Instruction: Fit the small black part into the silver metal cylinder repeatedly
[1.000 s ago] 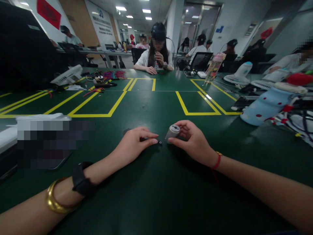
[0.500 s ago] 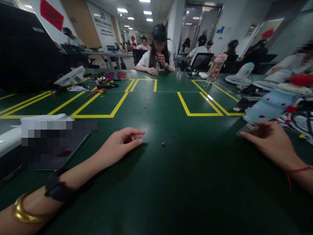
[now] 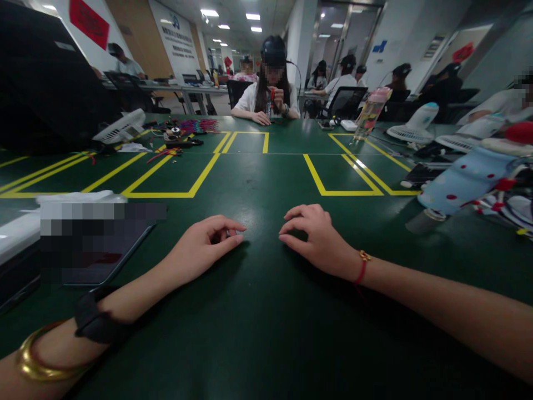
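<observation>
Both hands lie low on the green bench in the middle of the frame. The left hand is loosely curled, thumb and forefinger nearly meeting with their tips on the surface. Whether it pinches something small I cannot tell. The right hand is arched like a cage, fingertips down, and nothing shows under it; what it covers, if anything, is hidden.

The nearest loose thing is a grey cylinder lying on its side at the right middle of the frame, well apart from the right hand and just beside a pale blue dotted cover. It looks small, stiff and smooth-walled, so probably light and prone to roll on its side. A grip across the barrel, thumb against two fingers, would suit it better than one at the ends.

The bench top is matt and slightly sheened, like a rubbery mat, with glossy yellow tape marking out rectangles. The cover looks soft, like knit or fleece. A flat dark tablet lies at the left. The left forearm wears a shiny gold bangle and a black band, and the right wrist a thin red cord.
</observation>
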A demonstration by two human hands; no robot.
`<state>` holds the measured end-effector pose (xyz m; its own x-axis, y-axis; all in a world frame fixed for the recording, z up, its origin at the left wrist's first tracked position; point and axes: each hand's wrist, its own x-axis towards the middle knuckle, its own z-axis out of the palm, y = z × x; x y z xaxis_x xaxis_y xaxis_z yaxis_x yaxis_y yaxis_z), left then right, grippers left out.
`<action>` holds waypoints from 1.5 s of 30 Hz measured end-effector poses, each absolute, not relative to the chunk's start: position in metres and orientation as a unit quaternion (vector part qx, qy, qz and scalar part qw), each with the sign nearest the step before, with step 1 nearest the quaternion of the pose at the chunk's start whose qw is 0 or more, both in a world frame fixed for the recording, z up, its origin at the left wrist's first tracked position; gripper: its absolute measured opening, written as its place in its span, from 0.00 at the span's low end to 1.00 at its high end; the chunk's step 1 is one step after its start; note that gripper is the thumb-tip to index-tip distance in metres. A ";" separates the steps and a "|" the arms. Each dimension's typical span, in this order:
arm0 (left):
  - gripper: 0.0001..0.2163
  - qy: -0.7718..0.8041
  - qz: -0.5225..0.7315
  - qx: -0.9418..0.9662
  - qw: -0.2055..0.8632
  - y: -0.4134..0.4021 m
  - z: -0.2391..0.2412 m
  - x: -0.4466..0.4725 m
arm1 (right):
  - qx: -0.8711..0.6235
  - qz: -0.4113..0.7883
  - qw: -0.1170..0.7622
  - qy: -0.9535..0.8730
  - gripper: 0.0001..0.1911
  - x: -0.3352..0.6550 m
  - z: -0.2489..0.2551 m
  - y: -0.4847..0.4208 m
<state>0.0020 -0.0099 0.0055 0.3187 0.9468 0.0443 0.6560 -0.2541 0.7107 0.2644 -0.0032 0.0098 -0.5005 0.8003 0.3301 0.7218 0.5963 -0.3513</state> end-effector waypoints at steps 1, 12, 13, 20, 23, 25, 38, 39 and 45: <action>0.16 0.531 0.242 0.754 0.301 -0.010 0.005 0.002 | -0.447 0.075 0.247 -0.856 0.12 0.276 0.017 -0.003; 0.17 0.542 0.248 0.734 0.324 -0.008 0.002 0.004 | -0.818 -0.079 0.119 -0.558 0.18 0.496 0.058 -0.010; 0.17 0.542 0.247 0.735 0.324 -0.008 0.002 0.004 | -0.827 -0.057 0.116 -0.547 0.18 0.502 0.055 -0.011; 0.16 0.542 0.246 0.727 0.342 -0.010 0.003 0.003 | -0.825 0.008 0.175 -0.538 0.18 0.500 0.047 -0.016; 0.17 0.545 0.243 0.725 0.343 -0.011 0.005 0.003 | -0.833 0.001 0.219 -0.508 0.20 0.495 0.047 -0.019; 0.17 0.550 0.241 0.723 0.342 -0.012 0.006 0.003 | -0.840 -0.011 0.226 -0.493 0.18 0.491 0.047 -0.021; 0.16 0.552 0.250 0.713 0.353 -0.011 0.006 0.002 | -0.793 0.046 0.318 -0.518 0.27 0.488 0.020 -0.030; 0.16 0.552 0.253 0.712 0.353 -0.011 0.007 0.003 | -0.789 0.016 0.316 -0.526 0.27 0.485 0.017 -0.031; 0.17 0.555 0.247 0.721 0.335 -0.012 0.008 0.008 | -0.600 0.127 0.419 -0.670 0.24 0.400 0.009 -0.031</action>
<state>0.0079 -0.0118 0.0084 0.2626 0.9648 -0.0147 0.6334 -0.1609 0.7569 0.4003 -0.0315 0.0091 0.0702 0.9098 0.4090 0.6971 0.2486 -0.6725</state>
